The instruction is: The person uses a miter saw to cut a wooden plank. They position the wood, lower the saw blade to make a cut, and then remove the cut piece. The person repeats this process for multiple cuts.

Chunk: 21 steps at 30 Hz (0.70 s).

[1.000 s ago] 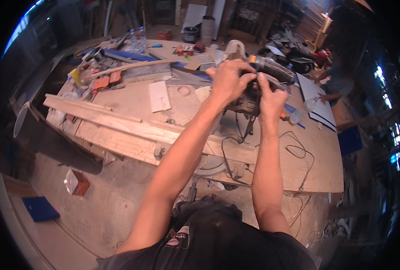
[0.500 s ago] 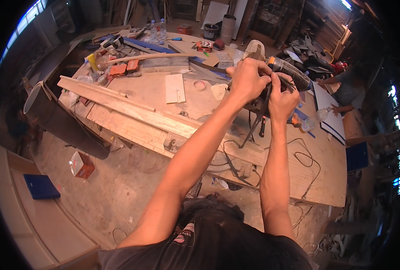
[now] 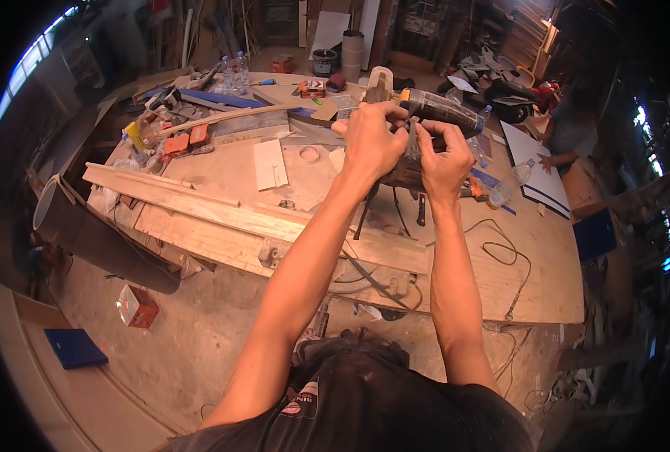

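Note:
My left hand (image 3: 375,143) is closed, with thumb and fingertips pinching one side of a thin, dark strip (image 3: 412,140). Close beside it, my right hand (image 3: 445,157) pinches the same strip between thumb and curled fingers. Both hands are raised over the workbench, in front of a power tool (image 3: 442,109) with a dark cylindrical body and an orange band. The hands partly cover the tool and its pale upper part (image 3: 380,81). Below my left hand hangs a dark length (image 3: 364,212); whether it belongs to the strip I cannot tell.
Long boards (image 3: 192,202) lie across the workbench (image 3: 500,286). A black cord (image 3: 512,260) loops at its right. A plastic bottle (image 3: 512,183) lies near a white panel (image 3: 534,162), where another person's hand (image 3: 553,161) rests. A large dark tube (image 3: 97,237) leans at the left.
Both hands have shifted slightly left in the picture as the view moved. My fingertips have drawn a little apart, and the dark length hanging below them has changed position.

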Available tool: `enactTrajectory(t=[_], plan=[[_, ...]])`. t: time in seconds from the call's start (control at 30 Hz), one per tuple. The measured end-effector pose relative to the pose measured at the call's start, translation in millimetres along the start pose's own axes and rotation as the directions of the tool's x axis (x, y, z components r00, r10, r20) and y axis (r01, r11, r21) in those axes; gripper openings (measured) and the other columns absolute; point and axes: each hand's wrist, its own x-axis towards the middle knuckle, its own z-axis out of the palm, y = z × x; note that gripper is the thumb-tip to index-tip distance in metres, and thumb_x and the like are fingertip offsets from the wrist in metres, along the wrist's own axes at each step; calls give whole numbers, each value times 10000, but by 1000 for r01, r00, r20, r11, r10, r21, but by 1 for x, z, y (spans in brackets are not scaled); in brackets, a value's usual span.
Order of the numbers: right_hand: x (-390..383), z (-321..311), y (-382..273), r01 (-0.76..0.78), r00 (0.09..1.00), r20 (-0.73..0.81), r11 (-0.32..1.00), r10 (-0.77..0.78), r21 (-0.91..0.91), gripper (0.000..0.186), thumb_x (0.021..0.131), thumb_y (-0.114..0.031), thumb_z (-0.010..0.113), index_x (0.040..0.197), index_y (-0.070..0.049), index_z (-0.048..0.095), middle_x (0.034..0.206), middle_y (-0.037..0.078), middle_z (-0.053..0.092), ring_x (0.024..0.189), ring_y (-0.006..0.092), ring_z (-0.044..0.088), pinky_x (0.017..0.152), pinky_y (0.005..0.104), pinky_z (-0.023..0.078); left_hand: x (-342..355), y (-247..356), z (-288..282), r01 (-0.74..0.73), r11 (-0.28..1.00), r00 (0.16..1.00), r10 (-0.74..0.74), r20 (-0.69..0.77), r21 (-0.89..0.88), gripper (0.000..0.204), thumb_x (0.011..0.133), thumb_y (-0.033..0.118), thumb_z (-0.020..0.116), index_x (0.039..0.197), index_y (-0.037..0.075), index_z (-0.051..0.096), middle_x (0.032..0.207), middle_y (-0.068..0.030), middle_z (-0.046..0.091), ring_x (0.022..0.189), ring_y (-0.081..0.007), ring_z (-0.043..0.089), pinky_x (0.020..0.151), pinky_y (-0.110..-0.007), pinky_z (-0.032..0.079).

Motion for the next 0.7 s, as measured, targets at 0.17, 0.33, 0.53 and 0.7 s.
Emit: enactTrajectory(t=[0.17, 0.33, 0.53, 0.7], plan=[[-1, -3, 13, 313, 946, 115, 946, -303, -78, 188, 835, 46, 840, 1010, -2, 790, 991, 115, 787, 814, 269, 782, 717, 341, 609, -7, 1, 2, -11, 1000, 999, 12, -45, 14, 259, 838, 134, 809, 1072, 29, 846, 974, -118, 832, 886, -234, 772, 865, -403, 508], [17, -2, 19, 469, 882, 111, 875, -458, -120, 196, 813, -13, 864, 994, -52, 798, 993, 60, 801, 767, 246, 772, 673, 337, 602, -10, 1, 3, -82, 988, 991, 96, -98, 132, 251, 821, 143, 809, 1054, 62, 852, 980, -110, 811, 975, -290, 733, 923, -472, 471], [32, -6, 25, 651, 758, 202, 733, -620, -197, 196, 823, -108, 866, 1011, -110, 809, 1005, 18, 807, 764, 197, 760, 633, 329, 563, -9, -8, 6, -94, 992, 985, 105, -135, 82, 198, 813, 150, 789, 993, 90, 846, 1025, -132, 787, 1022, -329, 710, 930, -507, 436], [45, -22, 26, 763, 645, 364, 589, -672, -265, 166, 904, -138, 824, 1069, -131, 810, 958, 20, 777, 757, 198, 737, 618, 346, 546, -15, 3, 13, -129, 969, 965, 171, -196, 209, 131, 799, 151, 789, 914, 120, 843, 965, -130, 770, 982, -341, 726, 901, -584, 349]])
